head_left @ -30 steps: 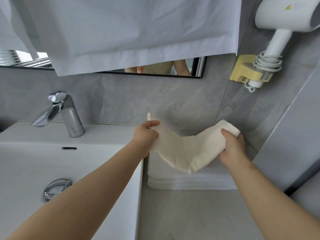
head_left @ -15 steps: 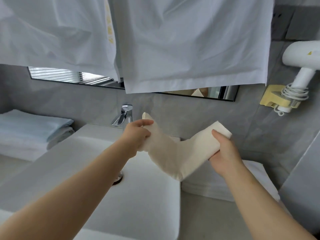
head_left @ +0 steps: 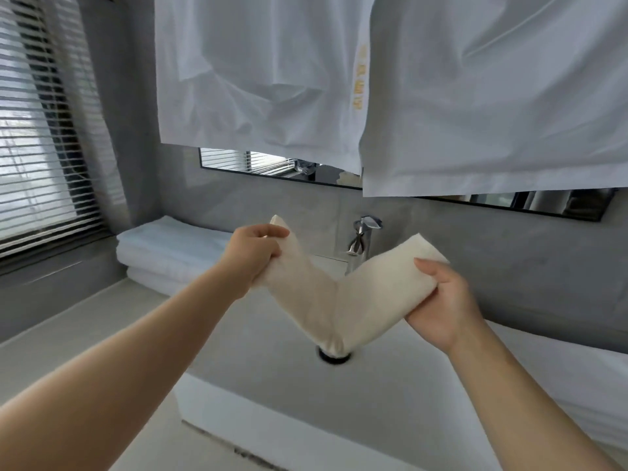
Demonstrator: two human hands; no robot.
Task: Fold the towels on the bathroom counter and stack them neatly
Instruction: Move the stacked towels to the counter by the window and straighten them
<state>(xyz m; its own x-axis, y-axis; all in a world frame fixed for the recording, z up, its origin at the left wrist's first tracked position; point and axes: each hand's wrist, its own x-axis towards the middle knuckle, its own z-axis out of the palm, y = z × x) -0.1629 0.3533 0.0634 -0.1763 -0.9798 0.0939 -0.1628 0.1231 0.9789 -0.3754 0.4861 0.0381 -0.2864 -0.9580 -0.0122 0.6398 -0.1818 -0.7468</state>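
Currently, item one: small cream cloth towel [head_left: 334, 300], sagging in a V above the white basin [head_left: 390, 385], my left hand [head_left: 251, 258] and right hand [head_left: 445, 300] each gripping an end; mid-fold, I judge, next bringing the ends together.

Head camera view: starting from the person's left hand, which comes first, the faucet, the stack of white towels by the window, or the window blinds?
From the left hand:
1. Stack of white towels, just left of and behind it on the counter.
2. Faucet, to its right, behind the sink; close to call with the stack.
3. Window blinds, far left, plainly farthest.
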